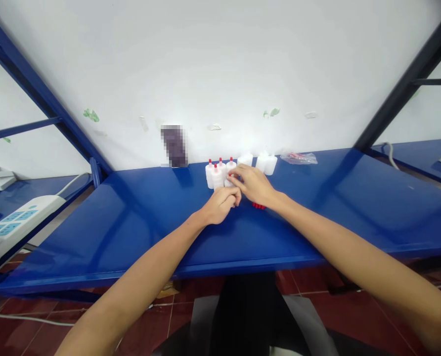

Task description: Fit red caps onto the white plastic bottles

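Both my hands meet over the middle of the blue table (317, 212). My left hand (222, 205) is curled in a loose fist around the base of a small white bottle (228, 182), mostly hidden. My right hand (253, 185) pinches at that bottle's red cap with fingertips together. Just behind stand several white bottles with red caps (216, 173). Three white bottles without caps (261, 162) stand further right by the wall. Loose red caps (258, 205) lie on the table under my right wrist.
A clear plastic bag (299, 157) lies at the back right by the white wall. A blurred dark object (174, 146) leans against the wall. A white power strip (16, 220) rests on the left bench. Blue and black frame posts rise on both sides.
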Available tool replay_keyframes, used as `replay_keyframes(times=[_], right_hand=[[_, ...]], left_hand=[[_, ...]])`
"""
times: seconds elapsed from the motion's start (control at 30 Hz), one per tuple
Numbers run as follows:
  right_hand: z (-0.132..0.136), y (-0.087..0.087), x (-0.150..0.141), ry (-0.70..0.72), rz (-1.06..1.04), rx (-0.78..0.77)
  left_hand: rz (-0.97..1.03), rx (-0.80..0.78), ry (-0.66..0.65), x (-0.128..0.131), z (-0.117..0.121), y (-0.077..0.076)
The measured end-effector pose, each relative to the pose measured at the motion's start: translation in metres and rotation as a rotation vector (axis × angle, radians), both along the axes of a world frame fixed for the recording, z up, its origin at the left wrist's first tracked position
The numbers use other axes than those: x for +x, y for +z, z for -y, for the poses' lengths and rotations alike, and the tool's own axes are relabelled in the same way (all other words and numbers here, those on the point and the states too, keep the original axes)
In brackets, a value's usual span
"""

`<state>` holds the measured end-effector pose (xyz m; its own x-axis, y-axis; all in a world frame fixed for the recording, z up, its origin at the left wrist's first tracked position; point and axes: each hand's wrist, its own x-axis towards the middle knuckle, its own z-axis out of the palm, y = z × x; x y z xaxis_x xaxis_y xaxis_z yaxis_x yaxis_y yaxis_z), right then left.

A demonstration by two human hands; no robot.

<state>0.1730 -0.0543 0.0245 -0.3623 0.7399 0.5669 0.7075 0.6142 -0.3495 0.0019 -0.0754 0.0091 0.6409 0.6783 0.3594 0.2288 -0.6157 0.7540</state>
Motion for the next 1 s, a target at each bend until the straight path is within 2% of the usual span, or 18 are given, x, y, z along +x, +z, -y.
replay_keyframes(times=[0.13, 0.2, 0.3, 0.33, 0.4, 0.57, 0.7, 0.83, 1.0], right_hand=[[0.007, 0.023, 0.018, -0.05, 0.001, -0.074], [0.008, 0.036, 0.036, -0.093, 0.125, -0.15], [0.005, 0.044, 0.064, -0.046, 0.304, -0.409], [0.003, 0.044, 0.072, -0.017, 0.34, -0.517], [-0.002, 0.04, 0.084, 0.056, 0.374, -0.632], [-0.008, 0.032, 0.089, 0.247, 0.326, -0.635], [-0.01, 0.029, 0.081, 0.316, 0.302, -0.636], [-0.012, 0.026, 0.077, 0.319, 0.301, -0.642], [-0.012, 0.027, 0.074, 0.222, 0.323, -0.658]], left_hand=[[-0.125, 0.1, -0.035, 0.004, 0.001, 0.001], [-0.158, 0.14, -0.05, 0.005, 0.001, 0.001], [-0.13, 0.122, -0.044, 0.004, 0.001, -0.001], [-0.106, 0.1, -0.031, 0.003, 0.0, -0.001], [-0.058, 0.064, 0.015, 0.0, -0.001, -0.001], [0.011, 0.066, 0.133, -0.004, -0.003, 0.003], [0.033, 0.059, 0.163, -0.005, -0.004, 0.005], [0.038, 0.048, 0.162, -0.005, -0.003, 0.004], [0.023, 0.047, 0.167, -0.005, -0.004, 0.003]])
